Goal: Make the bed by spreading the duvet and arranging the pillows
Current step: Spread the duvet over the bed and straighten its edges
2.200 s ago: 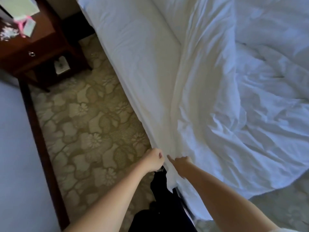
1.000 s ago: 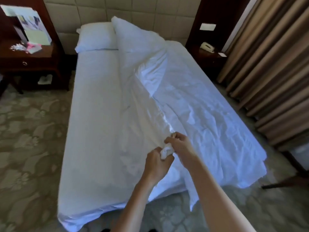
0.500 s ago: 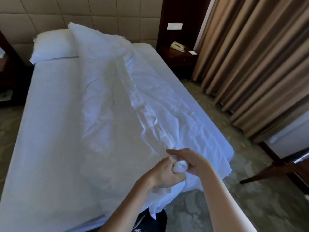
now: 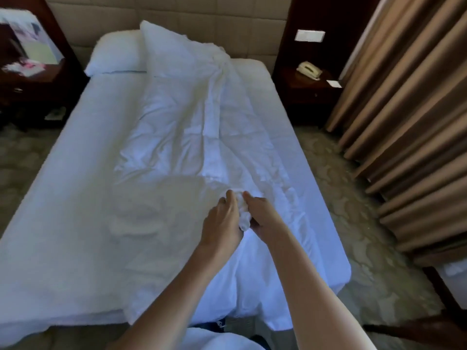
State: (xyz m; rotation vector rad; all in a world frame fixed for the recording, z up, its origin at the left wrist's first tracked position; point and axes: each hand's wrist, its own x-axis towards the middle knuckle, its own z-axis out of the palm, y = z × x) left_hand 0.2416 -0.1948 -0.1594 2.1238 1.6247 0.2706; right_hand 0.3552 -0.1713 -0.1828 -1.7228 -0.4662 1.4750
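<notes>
A white duvet [image 4: 192, 132] lies crumpled and folded lengthwise down the middle and right of the bed [image 4: 63, 188]. Its far end is heaped against the headboard. My left hand [image 4: 222, 223] and my right hand [image 4: 262, 213] are side by side near the foot of the bed. Both grip one bunched piece of the duvet between them. A white pillow [image 4: 113, 55] lies at the head of the bed on the left, partly covered by the duvet. The left strip of the mattress sheet is bare.
A dark nightstand [image 4: 30, 79] with papers stands left of the bed. Another nightstand [image 4: 313, 87] with a phone [image 4: 309, 69] stands on the right. Brown curtains [image 4: 409, 102] hang along the right side. Patterned carpet [image 4: 353, 223] surrounds the bed. A dark chair leg [image 4: 424, 329] shows at the lower right.
The view has swung from the bed's left side to its foot. Both hands have kept hold of the duvet and carried the bunched part towards the bed's middle.
</notes>
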